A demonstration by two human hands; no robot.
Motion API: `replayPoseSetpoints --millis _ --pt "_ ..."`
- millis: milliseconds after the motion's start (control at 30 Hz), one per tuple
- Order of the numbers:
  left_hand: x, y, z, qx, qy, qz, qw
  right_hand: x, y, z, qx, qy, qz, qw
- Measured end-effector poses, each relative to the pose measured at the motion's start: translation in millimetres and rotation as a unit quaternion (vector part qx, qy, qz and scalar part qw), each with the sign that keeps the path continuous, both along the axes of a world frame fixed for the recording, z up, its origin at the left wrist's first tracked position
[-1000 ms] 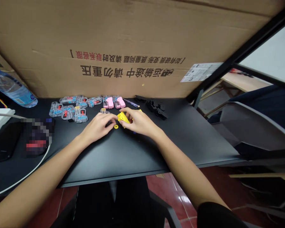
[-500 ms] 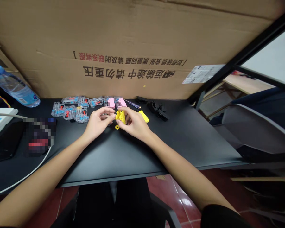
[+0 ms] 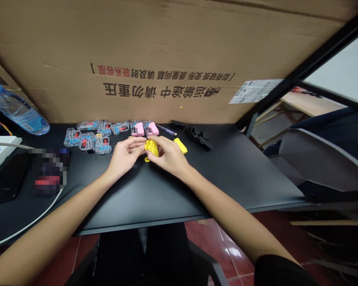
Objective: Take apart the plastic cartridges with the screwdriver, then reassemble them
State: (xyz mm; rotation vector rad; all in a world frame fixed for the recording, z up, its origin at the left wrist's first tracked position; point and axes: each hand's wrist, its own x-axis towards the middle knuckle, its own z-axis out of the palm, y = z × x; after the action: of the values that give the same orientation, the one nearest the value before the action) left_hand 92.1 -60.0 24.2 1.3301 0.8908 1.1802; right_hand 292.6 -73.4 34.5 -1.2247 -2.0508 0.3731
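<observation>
Near the middle of the desk, my right hand (image 3: pixel 170 155) is closed round a yellow plastic piece (image 3: pixel 153 148) with rounded bumps; its fingers hide part of it. My left hand (image 3: pixel 127 153) pinches a small yellow round piece (image 3: pixel 146 147) at the left side of that larger one, and the two seem to touch. Just below the fingertips, a yellow ring (image 3: pixel 147 159) with a dark centre lies on the desk. A yellow flat-sided block (image 3: pixel 180 145) rests beyond the knuckles of my right hand.
Along the cardboard (image 3: pixel 167 47) lie several clear plastic toys (image 3: pixel 103 144), two pink-and-clear ones (image 3: pixel 151 128), a screwdriver-like tool (image 3: pixel 167 130) and black parts (image 3: pixel 198 138). At the left are a water bottle (image 3: pixel 20 111), a white power strip (image 3: pixel 1 151), a phone (image 3: pixel 7 182) and a cable (image 3: pixel 44 214).
The yellow piece has turned a little in my right hand. My left fingertips have come slightly closer against it; the ring on the desk has stayed put.
</observation>
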Motion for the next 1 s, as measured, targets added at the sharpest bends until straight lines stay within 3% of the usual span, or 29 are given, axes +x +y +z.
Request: replayPoseSetpoints --millis 300,500,700,900,1000 --pt "-1 -1 3.8 -0.002 0.01 0.006 1.0 -3 -4 0.3 0.021 -0.047 -0.013 0.999" --pt "-3 3 2.9 -0.021 0.02 0.022 0.999 -1 -7 0.5 0.058 -0.085 0.021 0.994" --pt "-4 2 5.3 0.036 0.034 0.026 0.998 1 -2 -5.4 0.052 -0.011 0.033 0.998" --pt "-8 5 -0.3 0.115 0.066 0.033 0.991 5 5 -0.8 -0.032 0.014 0.074 0.997" --pt "-14 8 -1.0 0.168 0.12 0.04 0.978 9 8 0.5 -0.036 0.027 0.08 0.996"
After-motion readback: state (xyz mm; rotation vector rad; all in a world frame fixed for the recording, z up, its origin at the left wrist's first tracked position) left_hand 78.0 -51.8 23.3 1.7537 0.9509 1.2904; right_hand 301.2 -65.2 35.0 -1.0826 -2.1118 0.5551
